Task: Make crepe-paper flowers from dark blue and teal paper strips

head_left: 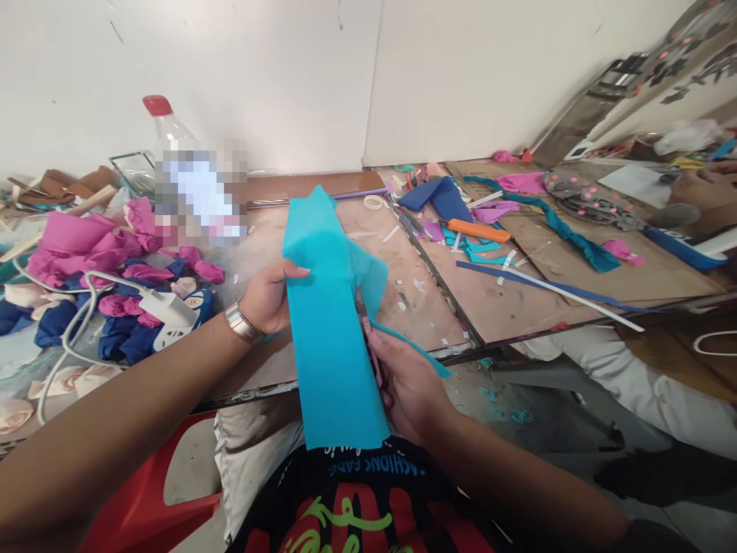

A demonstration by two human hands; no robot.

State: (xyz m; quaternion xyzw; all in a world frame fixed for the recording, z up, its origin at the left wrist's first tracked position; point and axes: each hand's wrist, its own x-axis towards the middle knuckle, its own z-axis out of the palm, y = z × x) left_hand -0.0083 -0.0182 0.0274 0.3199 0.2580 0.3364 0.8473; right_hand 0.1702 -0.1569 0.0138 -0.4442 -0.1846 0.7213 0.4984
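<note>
Head view: the right hand's [411, 376] fingers curl around the pink-handled scissors [367, 329], their blades at the right edge of the turquoise cloth [331, 338]; the left hand [268, 296] pinches that cloth's left edge, thumb on top; it spans from the black shirt [368, 499] to above the table [259, 265]; pink bunched fabric [74, 246] lies left, an orange-handled cutter [477, 230] right, beside dark blue fabric [443, 201].

White wall [259, 69] — 1 vertical seam [373, 77], scuffed brownish table [429, 265], red chair [143, 491] lower left, grey floor [498, 434]
</note>
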